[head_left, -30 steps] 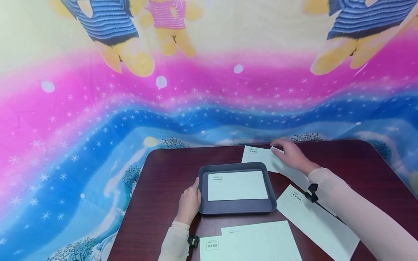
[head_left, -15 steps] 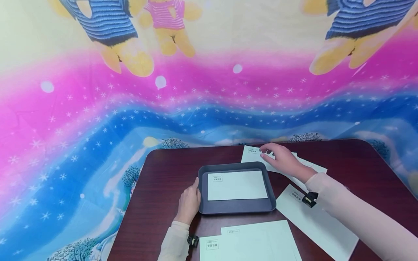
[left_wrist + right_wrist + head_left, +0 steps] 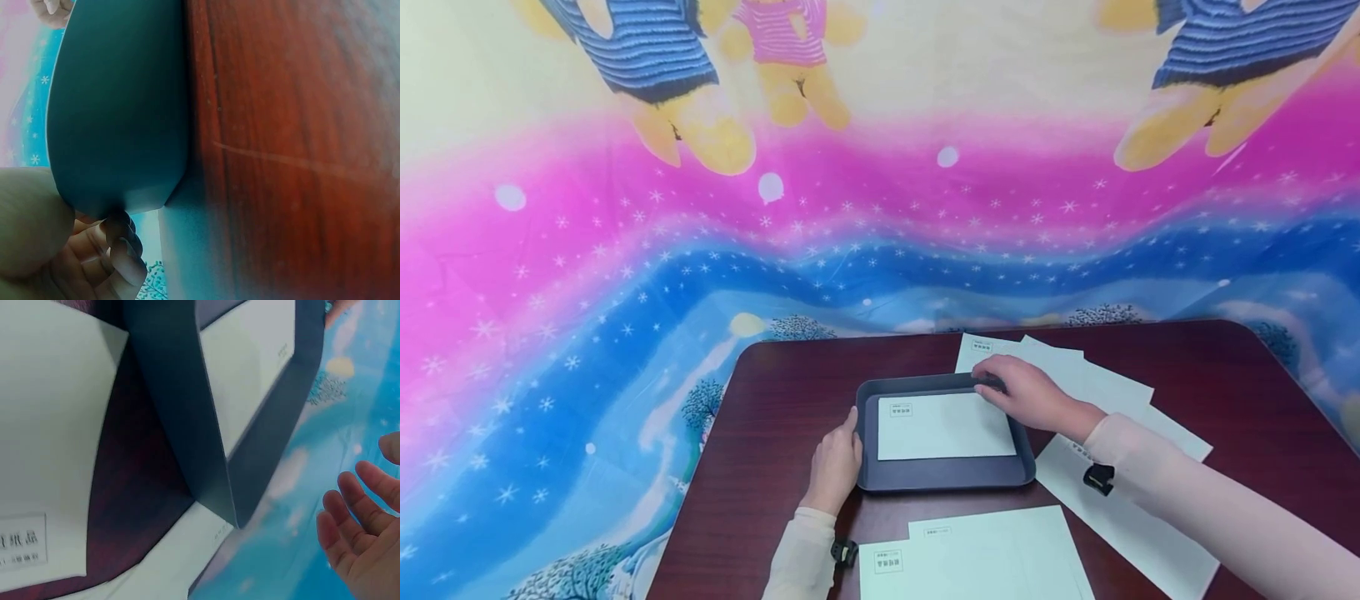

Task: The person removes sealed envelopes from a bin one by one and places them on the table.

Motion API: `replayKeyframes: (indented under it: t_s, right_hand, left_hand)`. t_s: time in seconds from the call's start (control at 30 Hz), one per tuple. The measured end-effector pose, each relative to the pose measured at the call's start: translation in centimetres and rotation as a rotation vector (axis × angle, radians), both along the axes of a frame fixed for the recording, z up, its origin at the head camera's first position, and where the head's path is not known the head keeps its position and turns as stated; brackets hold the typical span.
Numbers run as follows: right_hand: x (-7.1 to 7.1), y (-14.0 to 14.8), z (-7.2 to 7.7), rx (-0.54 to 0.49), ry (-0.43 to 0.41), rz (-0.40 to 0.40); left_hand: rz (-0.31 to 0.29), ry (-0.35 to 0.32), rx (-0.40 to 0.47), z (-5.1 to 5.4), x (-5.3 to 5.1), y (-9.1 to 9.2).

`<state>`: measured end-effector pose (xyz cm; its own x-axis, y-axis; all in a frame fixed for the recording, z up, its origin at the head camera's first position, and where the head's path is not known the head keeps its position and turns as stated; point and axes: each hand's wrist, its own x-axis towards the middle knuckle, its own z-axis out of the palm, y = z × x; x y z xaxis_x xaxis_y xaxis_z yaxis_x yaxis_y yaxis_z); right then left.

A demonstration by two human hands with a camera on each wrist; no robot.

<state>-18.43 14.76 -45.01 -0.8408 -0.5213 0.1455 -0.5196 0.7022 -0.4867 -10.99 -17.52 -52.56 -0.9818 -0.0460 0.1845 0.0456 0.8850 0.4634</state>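
A dark grey tray (image 3: pixel 946 476) lies on the brown table, with a white printed sheet (image 3: pixel 946 433) inside it. At its left edge the left hand (image 3: pixel 833 467) grips the rim; in the left wrist view this hand (image 3: pixel 81 253) has its thumb and bent fingers at the corner of the tray (image 3: pixel 119 106). The right hand (image 3: pixel 1033 393) is over the tray's far right corner. In the right wrist view the right hand (image 3: pixel 369 531) has its fingers apart and holds nothing, beside the tray wall (image 3: pixel 169 406).
Overlapping white sheets (image 3: pixel 1105 385) lie behind and right of the tray. Another sheet (image 3: pixel 1150 525) is partly under the right forearm, and more white sheets (image 3: pixel 985 558) lie at the near side. A patterned cloth (image 3: pixel 880 208) hangs behind the table (image 3: pixel 760 433).
The right hand has moved left and nearer, from the far sheets to the tray's far right corner. The left hand and the tray have stayed in place.
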Motion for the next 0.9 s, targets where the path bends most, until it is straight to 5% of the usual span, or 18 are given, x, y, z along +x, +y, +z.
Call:
replayKeyframes:
  t_s: [0.9]
  right_hand:
    - [0.7, -3.2, -3.0, 0.158, -0.124, 0.077]
  left_hand:
    - [0.000, 0.003, 0.010, 0.0, 0.0, 0.0]
